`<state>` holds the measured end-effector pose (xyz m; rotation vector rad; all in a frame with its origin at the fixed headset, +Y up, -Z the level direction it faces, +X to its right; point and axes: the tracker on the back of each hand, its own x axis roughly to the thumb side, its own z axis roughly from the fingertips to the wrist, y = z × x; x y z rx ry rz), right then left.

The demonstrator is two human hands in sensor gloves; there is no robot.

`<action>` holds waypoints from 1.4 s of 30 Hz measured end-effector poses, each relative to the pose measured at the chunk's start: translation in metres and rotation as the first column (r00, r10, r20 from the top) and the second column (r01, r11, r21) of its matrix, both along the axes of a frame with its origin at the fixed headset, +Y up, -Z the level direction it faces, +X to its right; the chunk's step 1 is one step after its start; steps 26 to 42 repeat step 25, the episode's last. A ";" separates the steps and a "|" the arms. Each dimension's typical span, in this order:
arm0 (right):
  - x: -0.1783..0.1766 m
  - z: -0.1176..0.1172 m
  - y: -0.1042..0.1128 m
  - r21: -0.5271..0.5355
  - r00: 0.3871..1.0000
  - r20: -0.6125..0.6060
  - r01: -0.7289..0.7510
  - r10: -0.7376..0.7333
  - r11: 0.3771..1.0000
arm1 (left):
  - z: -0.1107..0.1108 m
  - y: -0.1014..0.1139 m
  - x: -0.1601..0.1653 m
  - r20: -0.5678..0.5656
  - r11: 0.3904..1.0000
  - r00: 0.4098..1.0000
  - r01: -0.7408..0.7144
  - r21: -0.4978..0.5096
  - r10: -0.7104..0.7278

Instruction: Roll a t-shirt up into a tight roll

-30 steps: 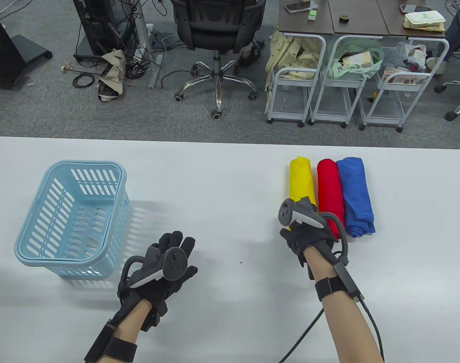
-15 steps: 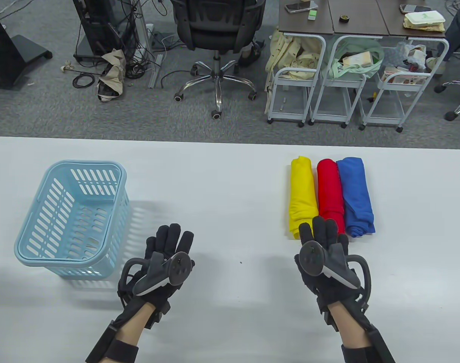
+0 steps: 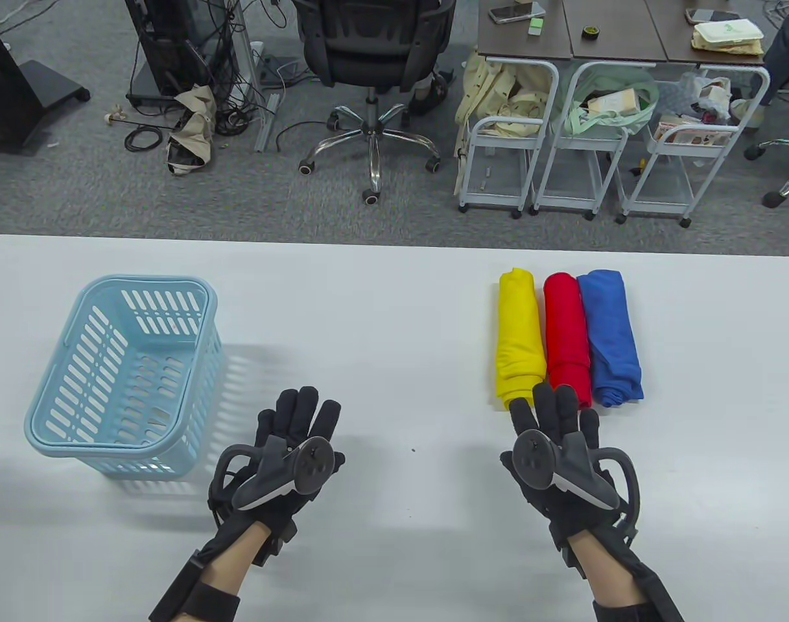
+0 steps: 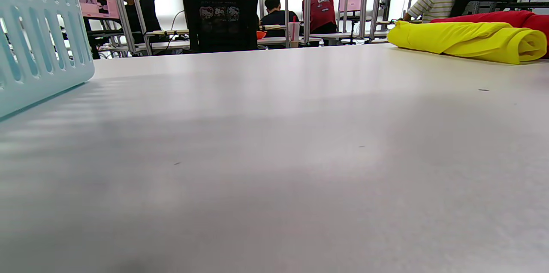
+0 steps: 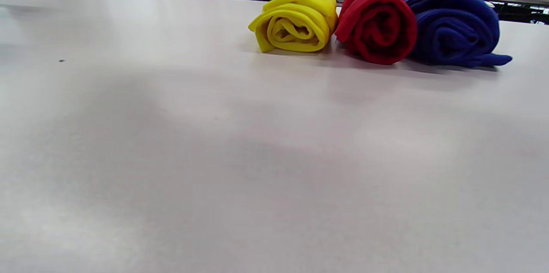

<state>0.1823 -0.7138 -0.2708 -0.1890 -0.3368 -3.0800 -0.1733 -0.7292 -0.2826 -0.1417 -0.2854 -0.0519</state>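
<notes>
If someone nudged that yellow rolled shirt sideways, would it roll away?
Probably not far: the yellow roll looks soft and flattened underneath, and the red roll presses against one side. Lifted by one end, it would likely sag and loosen.

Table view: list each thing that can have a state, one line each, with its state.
Yellow shirt: rolled, lying on the table.
Red shirt: rolled, against the yellow one.
Blue shirt: rolled, loose flap at its near end.
Basket: upright, empty.
Left hand: open, holding nothing.
Right hand: open, holding nothing.

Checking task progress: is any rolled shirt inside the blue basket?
No, the basket holds nothing; all three rolls lie on the table.
</notes>
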 end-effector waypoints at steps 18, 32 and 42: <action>0.001 0.000 -0.003 -0.037 0.999 -0.006 0.032 -0.032 0.999 | -0.005 -0.002 -0.008 -0.024 1.000 1.000 0.004 -0.018 -0.005; 0.001 0.000 -0.006 -0.056 0.999 -0.002 0.032 -0.032 0.998 | -0.005 -0.003 -0.007 -0.015 1.000 1.000 0.011 -0.018 -0.012; 0.001 0.000 -0.006 -0.056 0.999 -0.002 0.032 -0.032 0.998 | -0.005 -0.003 -0.007 -0.015 1.000 1.000 0.011 -0.018 -0.012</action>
